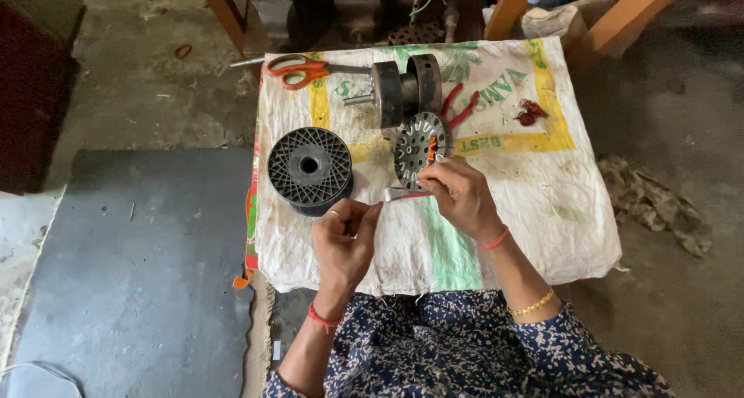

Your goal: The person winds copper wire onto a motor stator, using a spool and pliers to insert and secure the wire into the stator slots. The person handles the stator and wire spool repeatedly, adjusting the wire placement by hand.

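- The slotted metal disc (pixel 418 144) stood on edge on the white sack cloth (pixel 542 204), touching the right hand (pixel 463 196) on its far side.
- Right hand pinched a thin strip (pixel 404 195) at the disc's near rim.
- Left hand (pixel 346 239), nearer and left, pinched the strip's other end.
- A black spool (pixel 310 169) lay left.

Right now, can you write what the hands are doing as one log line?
left hand: pinching strip | right hand: holding slotted metal disc upright | black spool: beside, on sack cloth | scissors: far edge
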